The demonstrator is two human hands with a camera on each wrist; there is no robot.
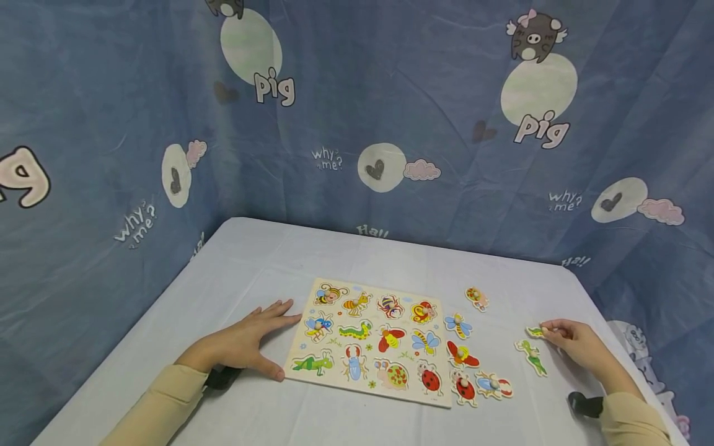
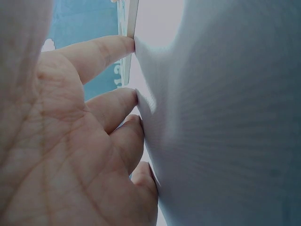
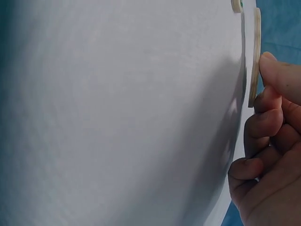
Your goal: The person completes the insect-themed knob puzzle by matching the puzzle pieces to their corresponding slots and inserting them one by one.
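Observation:
My right hand (image 1: 580,350) pinches a small green caterpillar puzzle piece (image 1: 534,332) between thumb and fingers, at the table's right side. The right wrist view shows this wooden piece (image 3: 255,59) edge-on, raised off the cloth. Just below it lies a green grasshopper piece (image 1: 532,358). On the left, my left hand (image 1: 242,342) rests on the table with fingers spread, thumb and index finger at the left edge of the wooden insect puzzle board (image 1: 409,396). Knobbed pieces fill its top row; pictures of a caterpillar, grasshopper and others show below.
Right of the board lie loose knobbed pieces: a snail (image 1: 476,298), a blue-winged insect (image 1: 458,326), a red-winged insect (image 1: 462,355), a ladybug (image 1: 463,388) and a stag beetle (image 1: 494,385). A blue printed curtain (image 1: 334,204) hangs behind the white table (image 1: 268,248).

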